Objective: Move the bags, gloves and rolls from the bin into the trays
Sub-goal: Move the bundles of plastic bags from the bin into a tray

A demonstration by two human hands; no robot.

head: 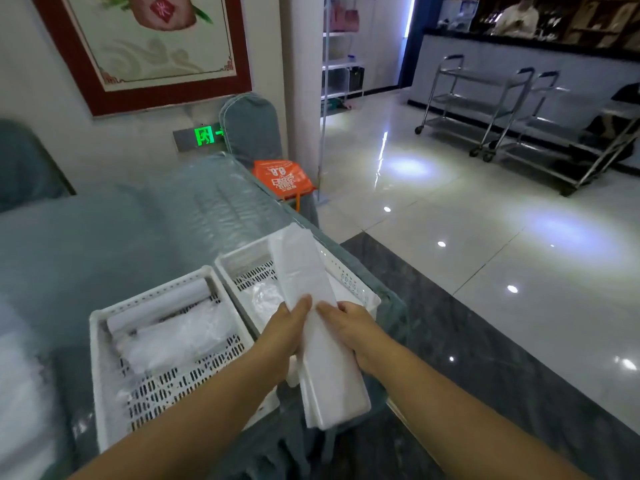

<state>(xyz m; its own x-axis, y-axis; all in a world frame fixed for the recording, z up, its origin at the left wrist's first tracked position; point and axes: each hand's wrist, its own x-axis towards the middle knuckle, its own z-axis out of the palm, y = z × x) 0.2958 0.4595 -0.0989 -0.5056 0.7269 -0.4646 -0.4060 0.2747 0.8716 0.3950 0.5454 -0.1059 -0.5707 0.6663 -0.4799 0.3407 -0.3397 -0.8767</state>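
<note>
A long flat pack of white plastic bags [313, 296] is held lengthwise over the right white perforated tray [349, 277]. My left hand [289, 327] grips its left edge and my right hand [353, 327] grips its right edge, both near the middle of the pack. The right tray has a crumpled clear plastic item [265, 297] inside. The left white tray [104, 375] holds a white roll [159, 303] at its far end and a clear plastic bundle [180, 337] beside it. The bin is not clearly visible.
The trays sit at the right edge of a table covered in blue-grey cloth and clear film [138, 230]. An orange bag [282, 178] lies on a chair beyond the table. White plastic [20, 382] lies at the left. Steel carts [485, 109] stand across the glossy floor.
</note>
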